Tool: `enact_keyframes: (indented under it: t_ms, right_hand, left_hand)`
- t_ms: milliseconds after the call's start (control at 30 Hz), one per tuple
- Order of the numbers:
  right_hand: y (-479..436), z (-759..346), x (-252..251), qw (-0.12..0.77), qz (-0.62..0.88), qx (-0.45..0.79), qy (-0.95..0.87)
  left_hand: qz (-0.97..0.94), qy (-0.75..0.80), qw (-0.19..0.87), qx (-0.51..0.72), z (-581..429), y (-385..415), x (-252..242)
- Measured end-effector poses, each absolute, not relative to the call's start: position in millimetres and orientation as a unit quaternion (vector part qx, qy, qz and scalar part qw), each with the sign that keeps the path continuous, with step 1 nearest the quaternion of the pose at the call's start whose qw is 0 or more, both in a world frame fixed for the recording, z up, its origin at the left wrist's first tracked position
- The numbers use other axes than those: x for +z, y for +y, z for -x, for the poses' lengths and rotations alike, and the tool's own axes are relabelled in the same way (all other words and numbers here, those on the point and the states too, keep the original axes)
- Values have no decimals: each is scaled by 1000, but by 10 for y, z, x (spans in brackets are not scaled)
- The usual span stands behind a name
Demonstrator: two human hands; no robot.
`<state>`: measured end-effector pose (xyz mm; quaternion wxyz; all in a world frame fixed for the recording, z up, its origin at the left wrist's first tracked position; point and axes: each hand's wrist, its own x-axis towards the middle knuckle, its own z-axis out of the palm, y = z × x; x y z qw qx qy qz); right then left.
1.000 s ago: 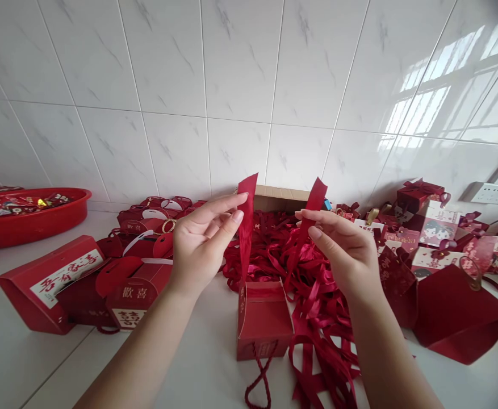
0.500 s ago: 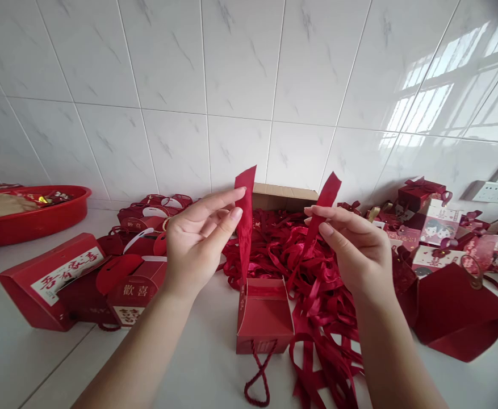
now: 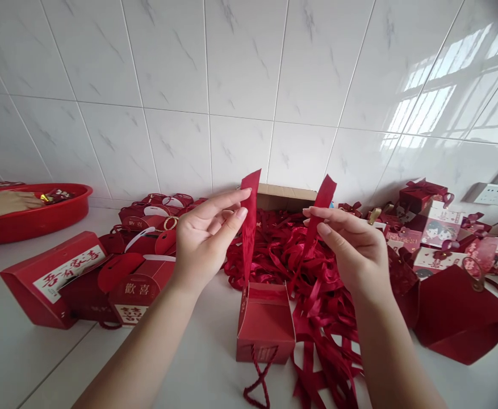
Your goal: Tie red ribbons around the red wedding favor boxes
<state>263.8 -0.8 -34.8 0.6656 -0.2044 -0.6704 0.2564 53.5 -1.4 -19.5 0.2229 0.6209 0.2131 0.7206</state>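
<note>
Two red ribbon ends rise from the far side of a small red gift box standing on the white tabletop. My left hand pinches the left end of the ribbon between thumb and fingers. The other end is pinched the same way by my right hand, its tip pointing up above the fingers. Both hands hang above the box, a short way apart. A twisted dark-red cord handle lies at the box's near side. Where the ribbon meets the box is partly hidden.
Loose red ribbons heap behind and right of the box, spilling from a cardboard carton. Several red gift boxes stand at left; finished-looking boxes and a dark-red box at right. Another person's hand reaches into a red basin.
My hands have come slightly closer together, both still pinching the ribbon ends. At left, the other person's hand has shifted in the basin.
</note>
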Motion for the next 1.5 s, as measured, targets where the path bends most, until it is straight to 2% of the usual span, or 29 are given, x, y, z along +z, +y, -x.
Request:
enact_keyframes:
  t_ms: [433,733,933,1067,1233,1500]
  right_hand:
    - [-4,-2618,-348,660,213,248,-676]
    - [17,-2565,-371,663,241,235,-669]
    - [59,-2467,-418,590,249,307,-704]
    - [52,-2455,-435,519,232,362,-738]
    - [19,-2474,-419,490,240,335,-768]
    - [31,-2482,-425,460,256,289,-799]
  left_hand:
    - [-611,209,214,733,-551,7,-208]
    - [-637,200,256,699,-542,-8,-208]
    - [-710,215,326,586,-568,-42,-212]
    - [-696,258,366,562,-592,-29,-218]
    - [-671,321,387,545,-584,-4,-199]
    - [-675,328,438,495,-584,-14,-186]
